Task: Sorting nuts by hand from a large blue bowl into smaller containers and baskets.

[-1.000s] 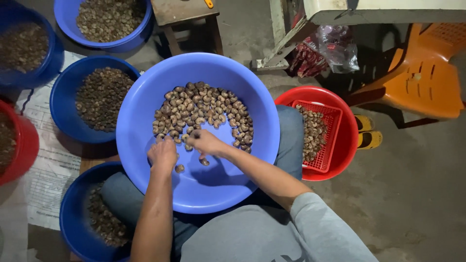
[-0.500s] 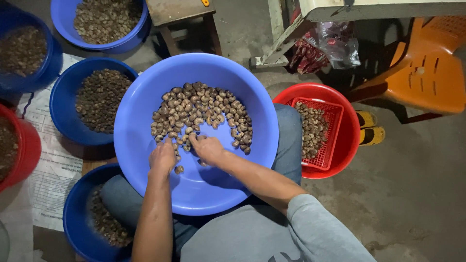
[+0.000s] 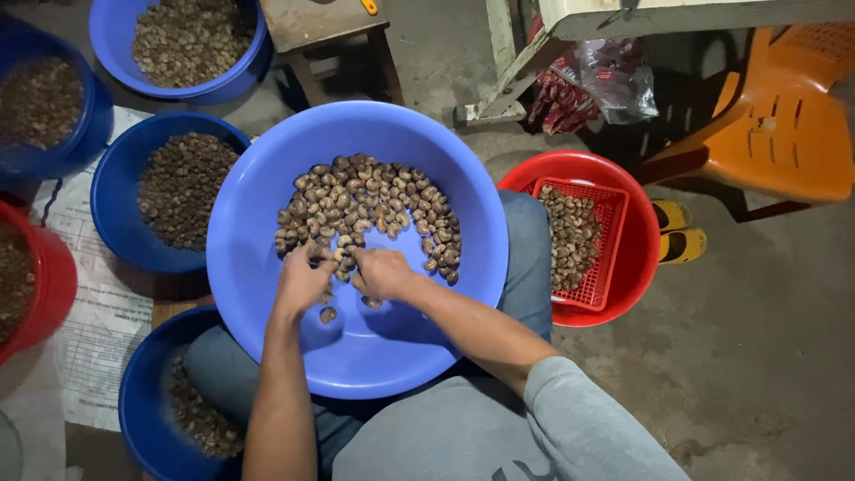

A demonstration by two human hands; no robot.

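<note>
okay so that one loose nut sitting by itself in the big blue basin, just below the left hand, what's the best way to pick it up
Probably pinch the loose nut across its narrow sides with thumb and forefinger, coming straight down from above. It lies apart from the nut pile on the smooth floor of the big blue basin, so nothing crowds it. The left hand is nearest, just above it; the right hand sits farther off.

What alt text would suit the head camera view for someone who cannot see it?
A person's left hand and right hand pick at a heap of brown curved nuts in a large round blue plastic basin on their lap. Smaller blue bowls of nuts and a red basket stand around.
</note>
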